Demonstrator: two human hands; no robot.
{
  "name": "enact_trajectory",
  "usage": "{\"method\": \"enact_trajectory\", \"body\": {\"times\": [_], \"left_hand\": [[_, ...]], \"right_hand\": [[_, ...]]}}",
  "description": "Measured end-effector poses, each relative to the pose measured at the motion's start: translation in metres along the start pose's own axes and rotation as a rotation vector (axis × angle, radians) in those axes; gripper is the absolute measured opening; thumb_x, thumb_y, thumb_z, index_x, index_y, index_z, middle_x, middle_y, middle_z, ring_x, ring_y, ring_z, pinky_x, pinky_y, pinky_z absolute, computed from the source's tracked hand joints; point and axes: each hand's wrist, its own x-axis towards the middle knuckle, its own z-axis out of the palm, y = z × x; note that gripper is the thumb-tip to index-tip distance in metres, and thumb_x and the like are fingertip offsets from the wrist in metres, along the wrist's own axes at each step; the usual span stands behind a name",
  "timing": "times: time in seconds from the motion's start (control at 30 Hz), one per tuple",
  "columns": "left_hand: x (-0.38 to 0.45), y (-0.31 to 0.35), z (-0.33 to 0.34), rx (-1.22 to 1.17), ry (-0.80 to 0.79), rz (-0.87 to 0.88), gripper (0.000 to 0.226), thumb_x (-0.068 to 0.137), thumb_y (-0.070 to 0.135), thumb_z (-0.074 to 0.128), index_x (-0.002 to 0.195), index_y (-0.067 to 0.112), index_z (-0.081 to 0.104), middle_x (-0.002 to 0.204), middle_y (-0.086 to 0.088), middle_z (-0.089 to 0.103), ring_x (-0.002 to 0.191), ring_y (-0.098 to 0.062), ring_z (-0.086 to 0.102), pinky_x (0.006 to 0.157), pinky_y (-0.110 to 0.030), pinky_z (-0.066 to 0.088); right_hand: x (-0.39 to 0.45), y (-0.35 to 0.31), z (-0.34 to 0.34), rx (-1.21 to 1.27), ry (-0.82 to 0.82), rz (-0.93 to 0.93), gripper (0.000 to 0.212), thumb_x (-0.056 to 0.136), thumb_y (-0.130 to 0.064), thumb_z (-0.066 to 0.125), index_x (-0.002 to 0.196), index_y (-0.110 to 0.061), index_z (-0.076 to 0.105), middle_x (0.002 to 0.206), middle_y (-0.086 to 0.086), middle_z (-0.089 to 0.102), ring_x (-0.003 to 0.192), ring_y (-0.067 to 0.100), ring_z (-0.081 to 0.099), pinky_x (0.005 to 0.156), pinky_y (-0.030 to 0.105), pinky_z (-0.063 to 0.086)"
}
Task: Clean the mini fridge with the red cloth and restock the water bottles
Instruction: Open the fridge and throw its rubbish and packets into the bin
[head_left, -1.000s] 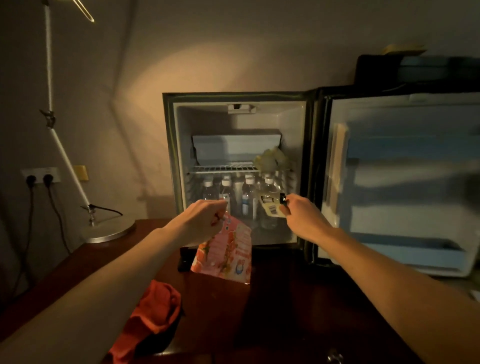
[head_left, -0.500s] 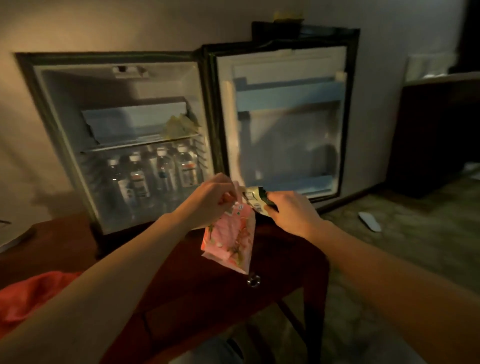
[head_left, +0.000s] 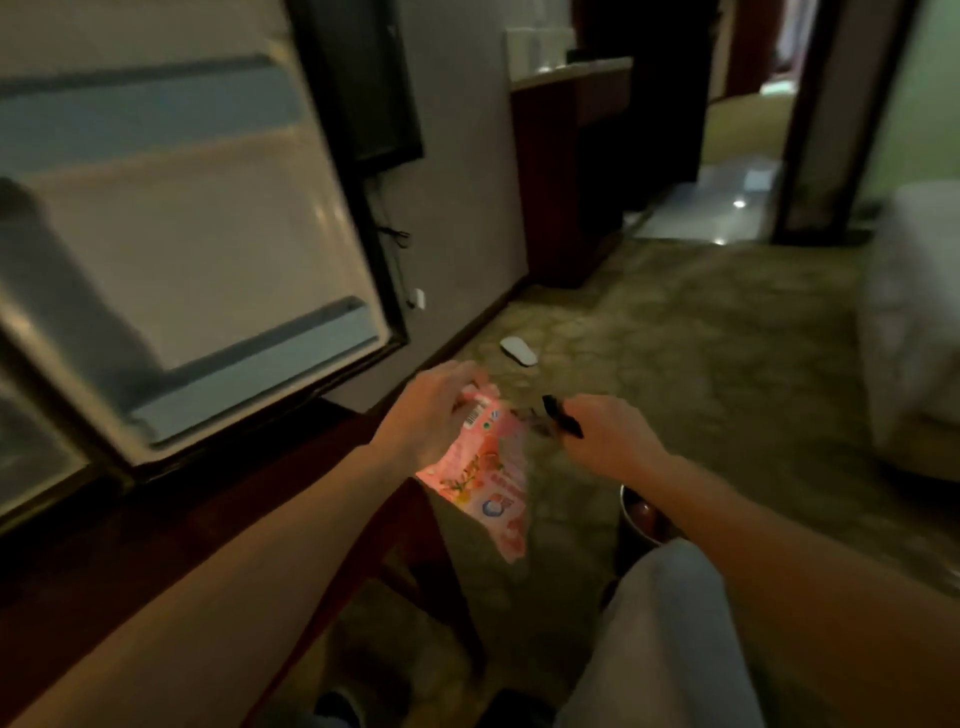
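Your left hand pinches the top of a pink packet, and the packet hangs down past the corner of the dark table. Your right hand is curled round a small black thing; it is too blurry to tell what it is. The two hands are near each other, out over the floor, with the pink packet between them. The fridge door stands open on the far left and fills that side. You see only its white inside and its shelf rails. The inside of the fridge, the bottles and the red cloth are out of view, so you cannot tell where they are. Right of the door, a black screen hangs on the wall with a wire dangling under it. A white slipper lies on the carpet just past your hands. A round bin sits on the floor under your right arm. Your knee in light trousers is low on the right. A dark cabinet stands far off by a doorway. Something white is at the right edge.
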Motion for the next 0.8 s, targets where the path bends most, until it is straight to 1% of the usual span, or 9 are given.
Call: {"method": "enact_trajectory", "body": {"times": [0.07,0.13,0.27,0.37,0.43,0.6,0.67,0.73,0.8], "left_hand": [[0.026,0.007,0.040,0.004,-0.043,0.010,0.026,0.087,0.006,0.066,0.112,0.013,0.064,0.107,-0.003,0.064,0.100,-0.020,0.061,0.086,-0.037,0.050],[0.050,0.015,0.081,-0.018,-0.066,0.020,0.029,0.087,0.006,0.066,0.116,0.012,0.065,0.109,-0.002,0.064,0.102,-0.018,0.061,0.087,-0.037,0.051],[0.089,0.033,0.156,-0.026,-0.085,0.043,0.021,0.089,0.015,0.066,0.108,0.021,0.069,0.102,0.007,0.066,0.095,-0.012,0.060,0.083,-0.035,0.050],[0.115,0.042,0.208,-0.015,-0.073,0.077,0.017,0.086,0.016,0.070,0.102,0.020,0.072,0.099,0.005,0.069,0.094,-0.016,0.059,0.080,-0.034,0.048],[0.130,0.045,0.241,-0.039,-0.080,0.092,0.014,0.084,0.018,0.072,0.098,0.019,0.073,0.097,0.004,0.070,0.092,-0.018,0.059,0.075,-0.034,0.049],[0.158,0.039,0.322,-0.070,-0.154,0.137,0.016,0.080,0.013,0.076,0.096,0.016,0.072,0.095,0.004,0.068,0.087,-0.018,0.060,0.065,-0.031,0.052],[0.162,0.034,0.354,-0.111,-0.182,0.136,0.018,0.081,0.010,0.075,0.098,0.015,0.073,0.099,0.002,0.069,0.088,-0.018,0.062,0.066,-0.031,0.053],[0.163,0.029,0.385,-0.172,-0.236,0.091,0.018,0.086,0.012,0.071,0.104,0.016,0.072,0.104,0.002,0.068,0.092,-0.018,0.062,0.071,-0.033,0.054],[0.160,0.022,0.419,-0.220,-0.327,0.029,0.019,0.091,0.021,0.065,0.109,0.020,0.068,0.108,0.004,0.066,0.095,-0.015,0.060,0.075,-0.032,0.052]], "right_hand": [[-0.010,0.044,0.008,-0.017,-0.012,0.084,0.013,0.092,-0.026,0.056,0.092,-0.014,0.060,0.089,0.002,0.060,0.084,0.024,0.060,0.062,0.031,0.040],[-0.021,0.085,0.013,-0.033,-0.021,0.162,0.013,0.093,-0.027,0.054,0.093,-0.015,0.060,0.089,0.001,0.060,0.085,0.024,0.060,0.062,0.031,0.040],[-0.040,0.156,0.024,-0.065,-0.025,0.315,0.015,0.095,-0.032,0.053,0.093,-0.020,0.062,0.086,-0.004,0.059,0.082,0.021,0.061,0.060,0.029,0.040],[-0.050,0.202,0.035,-0.085,-0.052,0.420,0.016,0.092,-0.029,0.056,0.102,-0.020,0.064,0.094,-0.002,0.065,0.088,0.022,0.063,0.064,0.031,0.046],[-0.053,0.229,0.044,-0.093,-0.088,0.476,0.017,0.089,-0.026,0.057,0.104,-0.022,0.064,0.098,-0.002,0.066,0.090,0.022,0.063,0.067,0.033,0.050],[-0.051,0.289,0.082,-0.073,-0.104,0.548,0.013,0.088,-0.021,0.059,0.099,-0.018,0.065,0.091,-0.004,0.064,0.083,0.019,0.062,0.059,0.028,0.041],[-0.047,0.307,0.101,-0.056,-0.109,0.575,0.012,0.087,-0.021,0.060,0.098,-0.018,0.065,0.089,-0.004,0.064,0.080,0.018,0.061,0.058,0.028,0.039],[-0.042,0.323,0.121,-0.034,-0.132,0.601,0.011,0.087,-0.022,0.059,0.097,-0.019,0.064,0.087,-0.004,0.063,0.079,0.017,0.061,0.061,0.031,0.048],[-0.038,0.339,0.142,-0.016,-0.175,0.630,0.010,0.089,-0.022,0.057,0.097,-0.019,0.063,0.086,-0.004,0.061,0.080,0.016,0.060,0.066,0.036,0.054]]}}
